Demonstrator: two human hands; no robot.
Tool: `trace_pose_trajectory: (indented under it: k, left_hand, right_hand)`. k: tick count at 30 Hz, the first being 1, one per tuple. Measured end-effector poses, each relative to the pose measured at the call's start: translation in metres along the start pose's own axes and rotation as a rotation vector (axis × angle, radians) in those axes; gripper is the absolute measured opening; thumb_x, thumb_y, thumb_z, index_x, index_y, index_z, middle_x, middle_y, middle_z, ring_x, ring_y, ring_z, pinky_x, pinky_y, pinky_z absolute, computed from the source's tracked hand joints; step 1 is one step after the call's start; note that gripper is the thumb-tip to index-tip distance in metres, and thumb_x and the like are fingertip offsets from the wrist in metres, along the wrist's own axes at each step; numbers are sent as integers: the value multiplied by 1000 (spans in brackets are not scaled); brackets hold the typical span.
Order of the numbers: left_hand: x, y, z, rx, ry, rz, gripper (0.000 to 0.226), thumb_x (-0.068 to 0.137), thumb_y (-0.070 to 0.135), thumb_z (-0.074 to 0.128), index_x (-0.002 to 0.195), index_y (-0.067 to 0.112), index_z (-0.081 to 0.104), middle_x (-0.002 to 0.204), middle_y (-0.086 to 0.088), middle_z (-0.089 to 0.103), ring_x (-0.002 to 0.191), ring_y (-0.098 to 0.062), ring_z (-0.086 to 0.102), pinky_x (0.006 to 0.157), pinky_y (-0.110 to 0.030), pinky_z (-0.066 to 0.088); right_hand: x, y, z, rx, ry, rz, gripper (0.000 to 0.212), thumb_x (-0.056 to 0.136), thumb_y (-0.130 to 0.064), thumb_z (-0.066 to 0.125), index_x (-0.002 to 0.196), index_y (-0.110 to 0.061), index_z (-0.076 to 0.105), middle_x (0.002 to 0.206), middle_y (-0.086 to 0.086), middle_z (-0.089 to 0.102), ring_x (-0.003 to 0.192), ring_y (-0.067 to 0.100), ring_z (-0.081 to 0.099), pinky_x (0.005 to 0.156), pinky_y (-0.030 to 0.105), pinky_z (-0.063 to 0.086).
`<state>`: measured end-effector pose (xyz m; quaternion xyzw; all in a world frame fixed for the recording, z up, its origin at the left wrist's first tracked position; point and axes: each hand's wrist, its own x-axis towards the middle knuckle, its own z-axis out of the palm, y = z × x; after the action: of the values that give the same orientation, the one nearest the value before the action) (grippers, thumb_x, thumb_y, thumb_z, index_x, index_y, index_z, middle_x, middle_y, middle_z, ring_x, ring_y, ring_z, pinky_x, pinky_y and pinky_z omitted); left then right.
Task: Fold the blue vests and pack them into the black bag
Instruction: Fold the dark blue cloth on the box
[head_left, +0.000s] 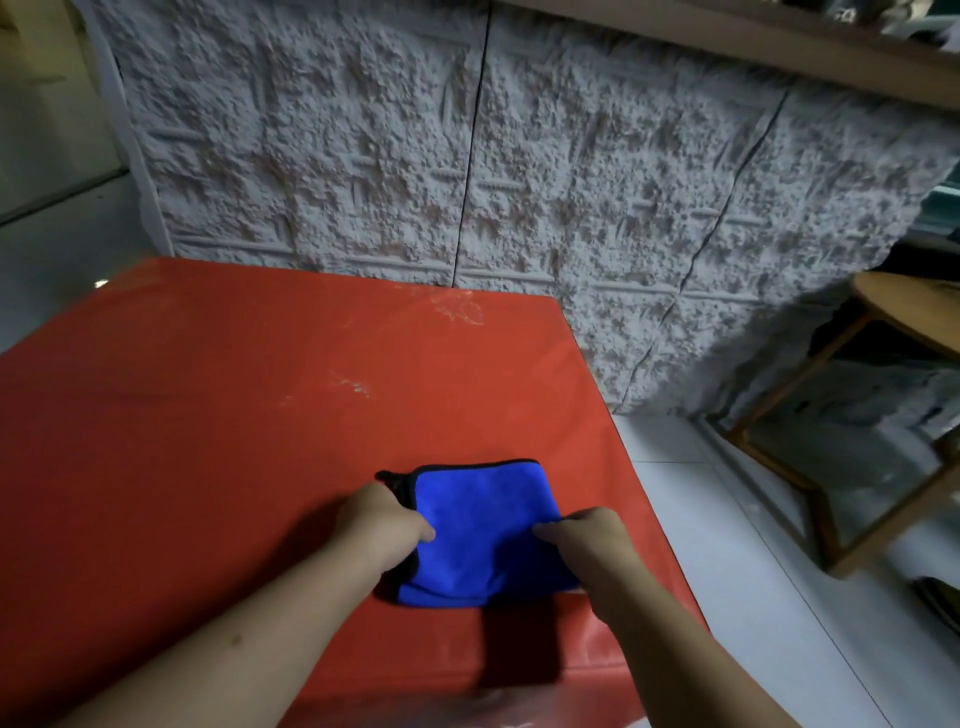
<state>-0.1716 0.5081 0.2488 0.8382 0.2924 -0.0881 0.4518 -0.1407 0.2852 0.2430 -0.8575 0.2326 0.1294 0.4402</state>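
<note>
A folded blue vest (480, 525) with black trim lies on the red table (208, 441) near its front right corner. My left hand (382, 519) grips the vest's left edge, thumb on top of the blue cloth. On the opposite side, my right hand (587, 535) pinches the right edge, fingers curled under the fabric. The vest's near edge hangs slightly above the table and casts a shadow. No black bag is in view.
A textured white wall panel (467, 156) stands behind the table. To the right, a wooden stool or side table (893, 322) stands on the white tiled floor (753, 545). The red table's right edge runs close beside my right hand.
</note>
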Motion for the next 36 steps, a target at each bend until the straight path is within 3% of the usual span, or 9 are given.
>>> trace_pose_trajectory:
  k: [4, 7, 11, 18, 23, 26, 30, 33, 36]
  left_hand:
    - [-8, 8, 11, -130, -56, 4, 22, 65, 17, 84, 77, 9, 67, 72, -4, 68, 65, -22, 64, 55, -28, 48]
    - [-10, 10, 19, -216, -69, 36, 28, 63, 24, 82, 84, 11, 70, 82, -4, 75, 80, -24, 71, 78, -39, 59]
    - [-12, 17, 32, -520, -186, -2, 12, 89, 12, 69, 101, 9, 69, 100, -12, 76, 95, -28, 72, 91, -45, 57]
    - [-32, 34, 33, -926, -296, -34, 28, 98, 1, 45, 118, -1, 65, 104, -24, 74, 80, -29, 72, 66, -34, 59]
    - [-44, 38, 12, -1150, -496, -23, 48, 102, 40, 43, 121, 4, 67, 119, -22, 71, 108, -33, 71, 92, -43, 52]
    - [-45, 40, 13, -1148, -464, 7, 45, 94, 31, 60, 124, -1, 67, 121, -22, 71, 110, -33, 70, 92, -44, 59]
    - [-56, 64, 25, -1300, -359, 0, 37, 96, 16, 58, 130, 4, 63, 120, -19, 72, 102, -31, 73, 80, -40, 63]
    - [-80, 95, 39, -1384, -403, 63, 32, 101, 15, 53, 130, 5, 61, 121, -16, 72, 107, -26, 72, 87, -40, 57]
    - [-110, 114, 60, -1382, -502, 94, 29, 100, 13, 53, 126, 4, 63, 116, -13, 74, 105, -23, 73, 91, -38, 55]
  right_hand:
    - [-6, 4, -13, -1, -22, -27, 24, 73, -15, 83, 83, 5, 72, 64, 9, 57, 57, 22, 50, 53, 28, 38]
    - [-15, 0, -20, 65, 28, -129, 12, 73, -15, 79, 79, -7, 72, 66, 8, 64, 60, 23, 58, 55, 32, 43]
    - [-39, -14, -19, 59, 92, -348, 18, 77, -20, 75, 95, -19, 72, 73, -3, 71, 68, 17, 69, 58, 28, 49]
    - [-74, -25, 7, -248, 27, -700, 46, 84, -30, 67, 129, -25, 62, 124, -2, 65, 110, 20, 62, 89, 28, 46]
    - [-81, -32, 11, -446, -81, -865, 60, 89, -42, 62, 145, -24, 49, 158, 1, 36, 150, 19, 27, 123, 45, 22]
    - [-78, -35, 3, -283, -216, -833, 62, 91, -46, 64, 146, -21, 52, 160, -1, 37, 152, 15, 24, 126, 42, 16]
    - [-70, -34, -23, 367, -44, -440, 67, 78, -46, 80, 134, -18, 58, 129, -3, 65, 112, 11, 65, 99, 33, 52]
    - [-69, -29, -58, 586, -357, -124, 47, 82, -40, 79, 118, -12, 69, 109, 4, 75, 94, 16, 71, 85, 36, 57]
    - [-71, -15, -99, 786, -444, -105, 34, 87, -20, 72, 118, -8, 71, 107, 9, 76, 93, 23, 69, 88, 44, 58]
